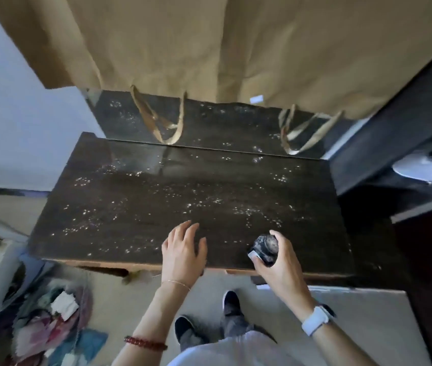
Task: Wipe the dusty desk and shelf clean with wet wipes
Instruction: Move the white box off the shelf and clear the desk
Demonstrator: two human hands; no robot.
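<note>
A dark wooden desk (156,202) fills the middle of the head view, speckled all over with white dust flecks. My left hand (183,252) rests on its front edge with the fingers spread and nothing in it. My right hand (280,262) is over the front right of the desk, closed around a small dark round jar (265,247) with a dusty top. A lower dark surface (222,125) behind the desk is speckled too. No wet wipe is in view.
Two large brown paper bags (209,48) hang over the back, their handles (162,120) dangling onto the dark surface. A dark shelf unit (394,122) stands at the right with a white object (426,167) inside. Crumpled cloths (51,326) lie on the floor at the left, my feet (209,320) below.
</note>
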